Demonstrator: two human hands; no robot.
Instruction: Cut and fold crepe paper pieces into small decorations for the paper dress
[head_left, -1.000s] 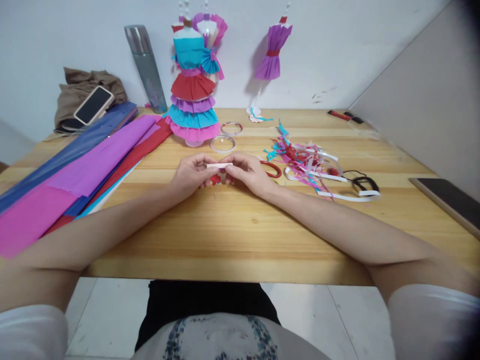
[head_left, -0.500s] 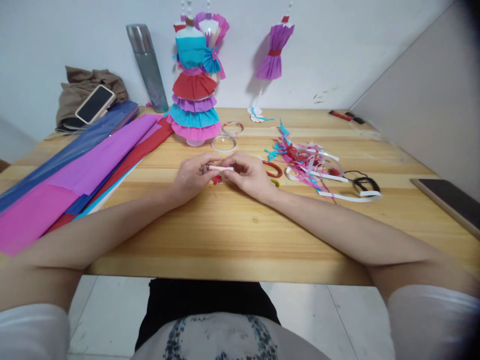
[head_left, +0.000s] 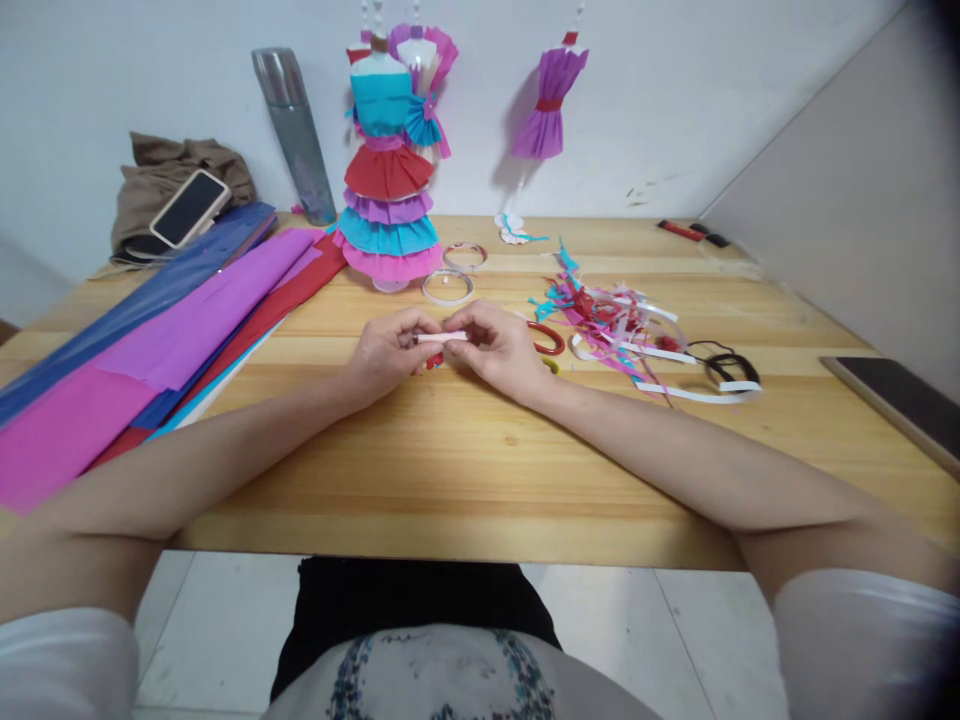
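Note:
My left hand [head_left: 388, 352] and my right hand [head_left: 499, 348] meet above the middle of the wooden table [head_left: 450, 480]. Between their fingertips they pinch a small, narrow white strip [head_left: 441, 338], one hand at each end. A little red piece [head_left: 434, 361] shows just under the strip, beside my left fingers. Right of my right hand lie red scissor-like handles [head_left: 547, 338], partly hidden by the hand. Two tape rings, one [head_left: 448, 287] nearer and one [head_left: 466, 257] farther, lie behind my hands.
Layered paper dress [head_left: 386, 180] stands at the back beside a bottle [head_left: 296, 135]; a purple dress [head_left: 551, 105] is farther right. Coloured paper sheets [head_left: 202, 310] lie left, with a phone [head_left: 191, 208] behind. Paper scraps [head_left: 607, 315] and a dark tablet-like object [head_left: 900, 400] are right.
My fingers have shifted very slightly around the white strip. The rest looks the same.

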